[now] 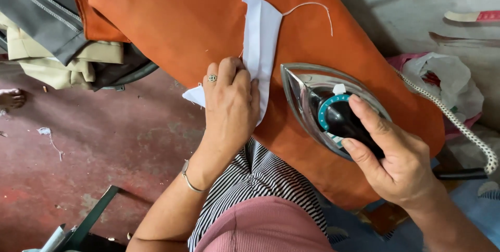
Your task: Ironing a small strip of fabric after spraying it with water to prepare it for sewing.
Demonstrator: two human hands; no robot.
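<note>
Pressing step: left hand point(229, 103) lies flat, fingers spread, pinning the folded white fabric piece point(259, 43) to the orange padded worktop point(172, 17). Right hand point(398, 161) grips the iron point(323, 108) just beside it. Next pass calls for fingers kept clear of the soleplate. Corded cable point(458, 127) trails right; folded garments point(57, 28) lie at the far left.

An ironing board point(172, 17) covered in orange cloth is seen running diagonally across the view. On it a folded white fabric piece point(260, 38) is laid flat — a loose thread trailing from its top — and just beside it a chrome iron point(307, 101) is set, soleplate down.
</note>
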